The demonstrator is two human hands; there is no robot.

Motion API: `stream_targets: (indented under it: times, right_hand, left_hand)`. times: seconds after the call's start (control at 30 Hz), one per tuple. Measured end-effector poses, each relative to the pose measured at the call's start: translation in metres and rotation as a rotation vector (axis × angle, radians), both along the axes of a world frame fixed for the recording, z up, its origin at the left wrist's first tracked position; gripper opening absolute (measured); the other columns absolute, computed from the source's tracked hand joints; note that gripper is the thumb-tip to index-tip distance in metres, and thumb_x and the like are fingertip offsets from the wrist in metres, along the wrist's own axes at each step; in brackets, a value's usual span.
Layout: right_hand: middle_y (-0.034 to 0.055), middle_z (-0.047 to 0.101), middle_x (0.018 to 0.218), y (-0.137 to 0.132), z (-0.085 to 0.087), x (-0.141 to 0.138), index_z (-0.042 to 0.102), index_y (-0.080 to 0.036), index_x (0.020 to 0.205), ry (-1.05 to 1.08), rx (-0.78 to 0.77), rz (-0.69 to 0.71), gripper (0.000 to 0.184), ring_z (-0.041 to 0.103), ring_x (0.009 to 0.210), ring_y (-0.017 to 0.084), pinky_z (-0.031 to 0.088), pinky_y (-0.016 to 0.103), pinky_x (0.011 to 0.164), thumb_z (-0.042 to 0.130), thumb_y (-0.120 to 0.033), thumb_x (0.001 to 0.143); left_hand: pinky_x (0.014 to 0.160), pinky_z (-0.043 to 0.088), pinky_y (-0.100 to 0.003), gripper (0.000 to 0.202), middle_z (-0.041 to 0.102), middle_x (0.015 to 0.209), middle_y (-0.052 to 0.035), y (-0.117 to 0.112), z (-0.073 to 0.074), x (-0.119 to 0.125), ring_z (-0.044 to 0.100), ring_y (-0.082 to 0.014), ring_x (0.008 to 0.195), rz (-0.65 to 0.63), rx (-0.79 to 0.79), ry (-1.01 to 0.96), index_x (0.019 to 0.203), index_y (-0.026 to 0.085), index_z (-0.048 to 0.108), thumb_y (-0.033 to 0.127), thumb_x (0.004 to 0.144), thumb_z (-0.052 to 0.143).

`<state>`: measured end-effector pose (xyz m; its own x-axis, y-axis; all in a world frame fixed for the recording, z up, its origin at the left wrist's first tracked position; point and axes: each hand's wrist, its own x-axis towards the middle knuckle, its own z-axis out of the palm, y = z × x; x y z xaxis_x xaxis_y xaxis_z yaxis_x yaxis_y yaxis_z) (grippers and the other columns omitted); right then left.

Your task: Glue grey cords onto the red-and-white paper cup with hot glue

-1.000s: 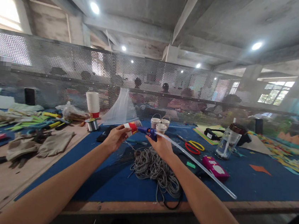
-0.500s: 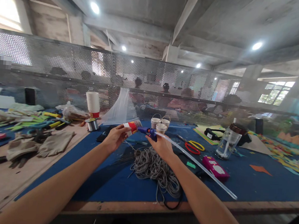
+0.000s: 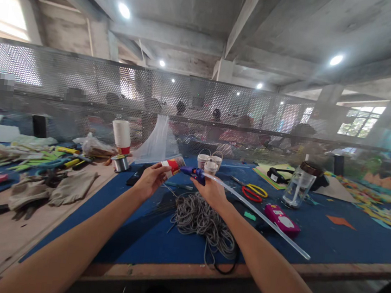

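Note:
My left hand (image 3: 152,179) pinches a red-and-white paper cup (image 3: 171,166) tipped on its side, with a greyish part at its far end. My right hand (image 3: 212,190) is wrapped round a blue glue gun (image 3: 197,174), its nozzle pointing left at the cup; whether the tip touches it I cannot tell. A long clear glue stick (image 3: 261,214) runs out of the gun's back, down to the right. Under my hands lies a heap of grey cord (image 3: 202,219). Behind the gun stand three little white buckets (image 3: 210,167) with thin handles.
Left of my hands are a wire spool (image 3: 121,164), stacked paper cups (image 3: 121,135) and work gloves (image 3: 72,189). To the right lie scissors (image 3: 253,192), a magenta box (image 3: 282,220), a clear bottle (image 3: 298,187) and paper scraps (image 3: 378,203). A perforated metal screen (image 3: 201,96) closes the table's back.

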<state>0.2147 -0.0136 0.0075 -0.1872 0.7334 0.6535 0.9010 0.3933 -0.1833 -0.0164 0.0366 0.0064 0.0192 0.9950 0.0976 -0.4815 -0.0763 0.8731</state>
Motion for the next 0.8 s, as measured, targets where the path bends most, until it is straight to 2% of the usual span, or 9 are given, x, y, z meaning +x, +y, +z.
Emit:
stream_targets:
  times: [0.53,0.8]
  right_hand:
    - [0.0056,0.074,0.102,-0.003,0.0033,0.0004,0.067,-0.024,0.114,-0.016,-0.047,-0.011,0.041,0.068,0.096,0.023,0.046,0.027,0.082,0.05,-0.056,0.094]
    - [0.0055,0.074,0.099,-0.0011,0.0007,0.0006,0.068,-0.025,0.112,-0.011,-0.025,-0.006,0.041,0.068,0.095,0.023,0.046,0.027,0.081,0.05,-0.056,0.093]
  left_hand:
    - [0.049,0.046,-0.017,0.032,0.069,0.069,-0.0017,-0.0007,0.0016,-0.0014,0.057,-0.0073,0.05,-0.009,-0.008,-0.024,0.089,0.012,0.069,0.008,0.059,0.082]
    - [0.049,0.048,-0.017,0.031,0.07,0.072,-0.0028,-0.0011,0.0024,-0.0004,0.06,-0.0087,0.053,-0.004,0.002,-0.013,0.089,0.012,0.069,0.009,0.061,0.08]
